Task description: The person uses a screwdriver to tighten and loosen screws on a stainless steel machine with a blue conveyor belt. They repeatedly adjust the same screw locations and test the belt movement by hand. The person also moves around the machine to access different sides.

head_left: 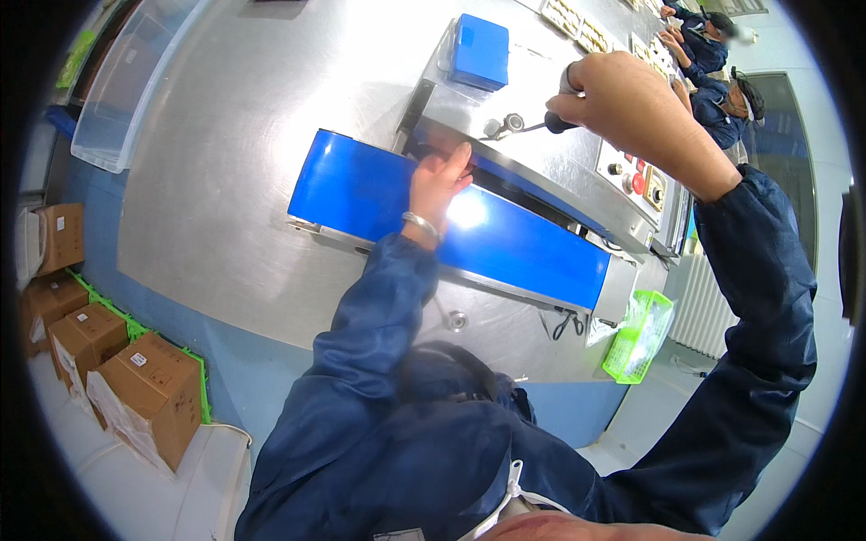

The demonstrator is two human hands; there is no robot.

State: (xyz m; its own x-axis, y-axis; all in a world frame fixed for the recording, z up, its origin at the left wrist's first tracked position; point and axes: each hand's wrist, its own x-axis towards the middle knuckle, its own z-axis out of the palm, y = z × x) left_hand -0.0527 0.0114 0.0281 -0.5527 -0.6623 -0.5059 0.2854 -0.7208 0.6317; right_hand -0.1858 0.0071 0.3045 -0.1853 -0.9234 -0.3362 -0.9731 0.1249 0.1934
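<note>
My left hand (pixel 437 187), with a bracelet at the wrist, reaches over the blue conveyor belt (pixel 532 257) to the long slot of a steel belt machine (pixel 532 149). Its thumb stands apart from the fingers, and the fingertips are partly hidden at the machine's edge. I see nothing held in it. Above the machine, my right hand (pixel 622 95) is closed on a black-knobbed crank handle (pixel 558 123), whose metal rod runs to a round fitting (pixel 513 123) on the machine's top.
A blue box (pixel 480 51) stands on the machine's far end. Red and black controls (pixel 637 183) sit at its right. A green basket (pixel 639 338) is at the table's right edge, cardboard boxes (pixel 149 383) at lower left, a clear bin (pixel 126 99) upper left. Two co-workers (pixel 722 108) work beyond.
</note>
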